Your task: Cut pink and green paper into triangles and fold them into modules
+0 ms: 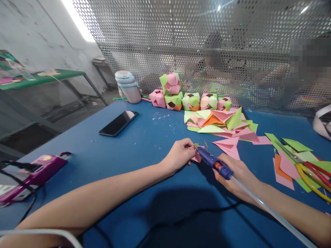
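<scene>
My right hand (232,172) is wrapped round a blue hot glue gun (210,159), with a long clear glue stick (269,208) running out of its back end. The gun's nozzle points at a small pink folded paper piece (197,157) with a bit of green beside it. That paper is pinched between the fingers of my left hand (182,153), which partly hide it. Just beyond the gun lies a loose pink folded paper (230,146). A heap of pink, green and orange folded papers (222,124) sits behind that.
Several folded paper balls (191,101) line the back by a perforated metal screen (155,44). A phone (119,123), a cup (129,88) and a purple power strip (38,175) are on the left. Scissors (297,158) lie over paper pieces at right. A black cord (186,218) crosses the front.
</scene>
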Demonstrator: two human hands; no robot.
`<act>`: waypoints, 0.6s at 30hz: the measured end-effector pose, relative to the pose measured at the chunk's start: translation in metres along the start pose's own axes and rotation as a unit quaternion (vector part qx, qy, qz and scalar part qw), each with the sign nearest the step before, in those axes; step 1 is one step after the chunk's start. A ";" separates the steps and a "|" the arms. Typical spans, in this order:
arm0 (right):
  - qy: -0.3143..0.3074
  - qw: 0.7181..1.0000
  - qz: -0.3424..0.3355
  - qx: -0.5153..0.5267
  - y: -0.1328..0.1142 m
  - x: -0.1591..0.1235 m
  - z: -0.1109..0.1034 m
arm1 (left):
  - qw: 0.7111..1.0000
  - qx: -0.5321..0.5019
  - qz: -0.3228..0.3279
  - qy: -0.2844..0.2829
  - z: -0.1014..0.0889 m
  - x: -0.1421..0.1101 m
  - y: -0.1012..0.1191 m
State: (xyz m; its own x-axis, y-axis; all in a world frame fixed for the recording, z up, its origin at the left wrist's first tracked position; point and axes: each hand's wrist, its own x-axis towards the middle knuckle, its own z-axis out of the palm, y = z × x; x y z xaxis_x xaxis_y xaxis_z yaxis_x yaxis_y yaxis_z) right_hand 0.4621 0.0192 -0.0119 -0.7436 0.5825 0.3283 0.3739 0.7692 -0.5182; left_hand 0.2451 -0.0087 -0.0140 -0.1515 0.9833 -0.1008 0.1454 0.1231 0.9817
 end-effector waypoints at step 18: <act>0.016 1.000 0.009 -0.003 -0.001 -0.001 -0.003 | 1.000 0.004 0.014 0.012 -0.001 -0.001 -0.001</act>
State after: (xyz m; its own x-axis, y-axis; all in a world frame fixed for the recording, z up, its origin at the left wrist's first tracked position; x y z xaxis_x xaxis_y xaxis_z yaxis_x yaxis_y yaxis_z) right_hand 0.4647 0.0186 -0.0094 -0.7189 0.6044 0.3432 0.3907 0.7598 -0.5197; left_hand 0.2446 -0.0097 -0.0144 -0.1709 0.9829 -0.0688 0.1583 0.0963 0.9827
